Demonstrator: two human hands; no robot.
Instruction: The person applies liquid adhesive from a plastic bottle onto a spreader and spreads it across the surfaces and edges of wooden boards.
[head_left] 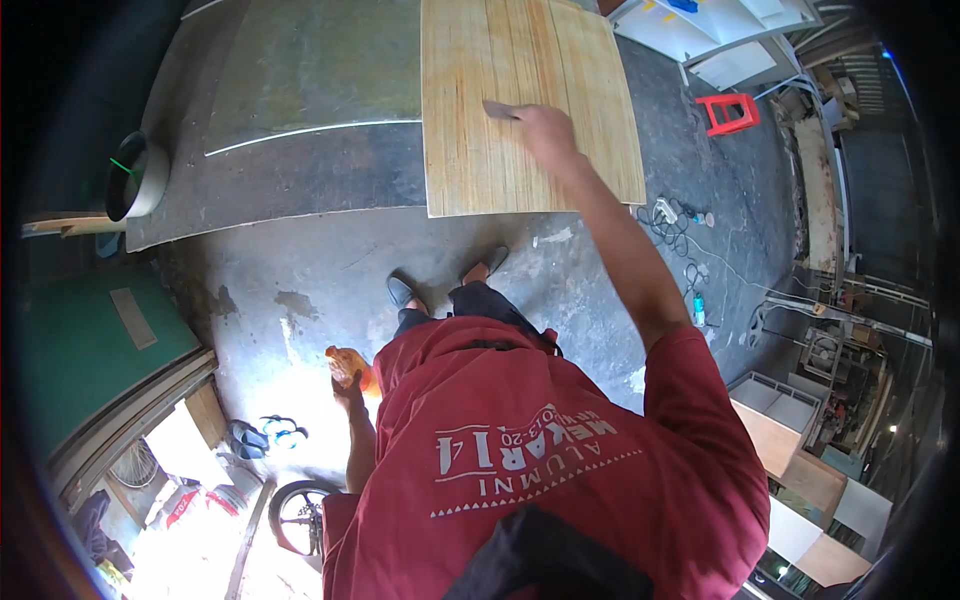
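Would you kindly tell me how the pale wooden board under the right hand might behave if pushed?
The pale wooden board is probably stiff, as it lies flat with fairly straight edges. Being broad and flat, it should slide rather than roll. It may feel heavy, since it dwarfs the right hand, though its thickness is hard to judge.

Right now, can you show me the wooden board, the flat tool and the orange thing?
Wooden board (470,165): head view, on bare wood at its lower left.
Flat tool (498,110): head view, on the end poking from the right hand (548,131).
Orange thing (350,362): head view, on its upper part, above the left hand (347,387).
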